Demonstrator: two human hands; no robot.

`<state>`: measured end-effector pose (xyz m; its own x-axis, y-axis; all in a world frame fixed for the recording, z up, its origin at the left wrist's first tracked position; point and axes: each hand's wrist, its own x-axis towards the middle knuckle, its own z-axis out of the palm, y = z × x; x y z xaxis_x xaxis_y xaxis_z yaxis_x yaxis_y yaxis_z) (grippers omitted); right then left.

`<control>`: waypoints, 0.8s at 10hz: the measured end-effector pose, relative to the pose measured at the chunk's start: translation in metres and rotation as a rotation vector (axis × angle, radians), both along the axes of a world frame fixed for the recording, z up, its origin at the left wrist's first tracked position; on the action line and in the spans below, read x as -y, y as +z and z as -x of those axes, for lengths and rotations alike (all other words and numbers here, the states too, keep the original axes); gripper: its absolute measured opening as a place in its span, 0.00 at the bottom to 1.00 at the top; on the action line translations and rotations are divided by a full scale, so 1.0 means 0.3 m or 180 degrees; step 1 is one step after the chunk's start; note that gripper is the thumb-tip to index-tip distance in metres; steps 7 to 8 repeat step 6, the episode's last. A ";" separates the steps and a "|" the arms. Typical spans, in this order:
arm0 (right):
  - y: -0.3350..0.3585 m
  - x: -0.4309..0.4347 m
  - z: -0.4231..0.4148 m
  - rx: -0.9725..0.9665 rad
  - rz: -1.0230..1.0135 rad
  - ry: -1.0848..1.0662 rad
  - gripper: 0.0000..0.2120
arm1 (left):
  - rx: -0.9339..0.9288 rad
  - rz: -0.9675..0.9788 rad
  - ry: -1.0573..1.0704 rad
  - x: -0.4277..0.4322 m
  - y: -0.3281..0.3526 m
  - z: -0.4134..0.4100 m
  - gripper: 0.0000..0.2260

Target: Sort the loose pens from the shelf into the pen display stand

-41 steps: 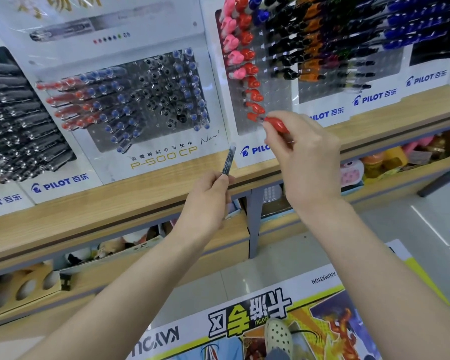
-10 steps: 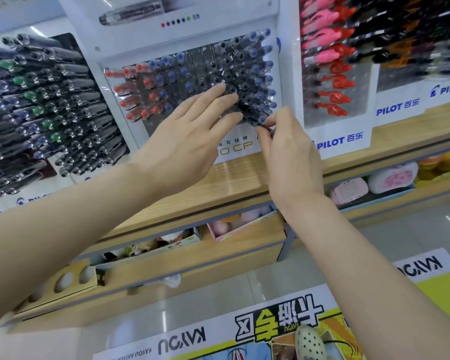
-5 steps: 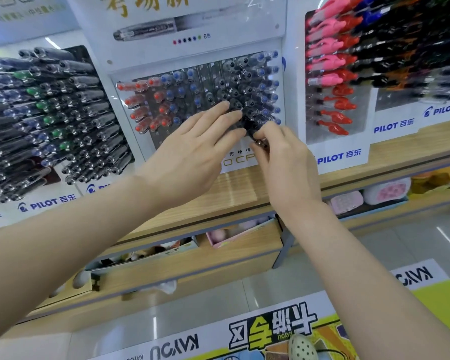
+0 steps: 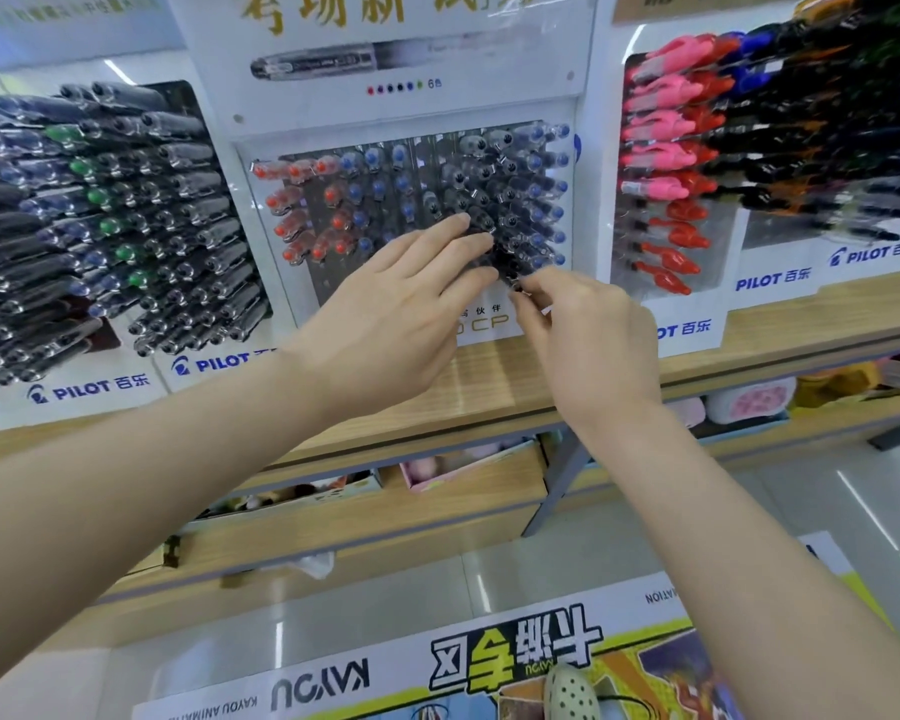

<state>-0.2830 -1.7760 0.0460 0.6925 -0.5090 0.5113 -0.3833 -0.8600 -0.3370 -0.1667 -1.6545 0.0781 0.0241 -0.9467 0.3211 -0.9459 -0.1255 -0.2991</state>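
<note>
Pen display stand, a white card board with a grey perforated panel, stands upright on the long light-wood shelf. Its holes carry rows of clear capped pens: red caps at the left, blue next, black in the middle, blue again at the right edge. The lower left part of the panel is bare.

Just beside it on the left stands a second white stand of dark pens with green and blue caps, and on the right a third white stand of pink and red pens. Both are printed PILOT along the bottom. On the floor below lies a glossy printed poster marked KAYOU (seen upside down from here).

Both bare arms reach up to the middle stand. The left hand lies flat, its fingers straight and close together, their tips resting on the black-capped pens in the middle of the panel. The right hand is just beside it, fingers curled, thumb and forefinger pinching the end of a clear black-capped pen at the lower right corner of the pen block. Whether that pen is seated in a hole cannot be told.
</note>
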 end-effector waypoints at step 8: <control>0.035 -0.009 0.025 -0.0505 0.0085 0.0017 0.12 | -0.0033 -0.0003 0.0133 -0.002 0.020 0.031 0.19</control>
